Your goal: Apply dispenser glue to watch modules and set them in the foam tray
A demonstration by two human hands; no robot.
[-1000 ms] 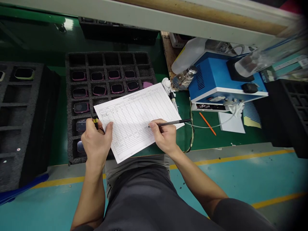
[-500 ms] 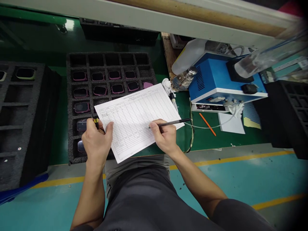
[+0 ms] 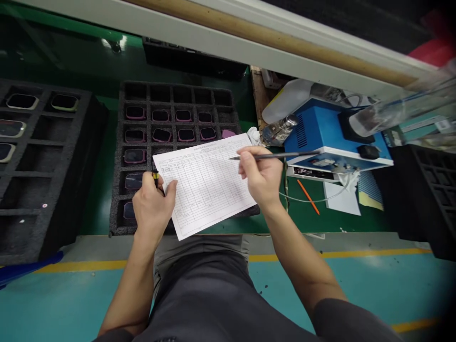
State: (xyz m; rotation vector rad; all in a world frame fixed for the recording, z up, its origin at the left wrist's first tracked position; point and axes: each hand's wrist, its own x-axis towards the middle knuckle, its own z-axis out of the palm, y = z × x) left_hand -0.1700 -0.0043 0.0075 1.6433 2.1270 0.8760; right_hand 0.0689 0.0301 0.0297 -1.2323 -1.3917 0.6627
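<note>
My left hand [image 3: 152, 209] is closed around a slim black item with a yellow band [image 3: 156, 176], perhaps a marker; its thumb rests at the left edge of a printed form sheet [image 3: 210, 190]. In my right hand [image 3: 263, 178] is a dark pen [image 3: 294, 155], gripped between thumb and fingers, its tip pointing left above the upper part of the form. The sheet lies tilted over a black foam tray [image 3: 117, 190], whose compartments hold several purple-framed watch-like pieces [image 3: 185, 135]. Handwriting shows in a few cells near the top left and bottom.
Another foam tray [image 3: 59, 190] with light-framed pieces stands at left. To the right are a blue machine [image 3: 313, 128], a glass bottle [image 3: 280, 130], an orange stick [image 3: 308, 196] and more black foam [image 3: 402, 190]. A pale shelf beam [image 3: 249, 35] crosses overhead.
My right hand has lifted with the pen from the lower part of the form to its upper right. My left hand stays at the sheet's left edge. The view has shifted slightly.
</note>
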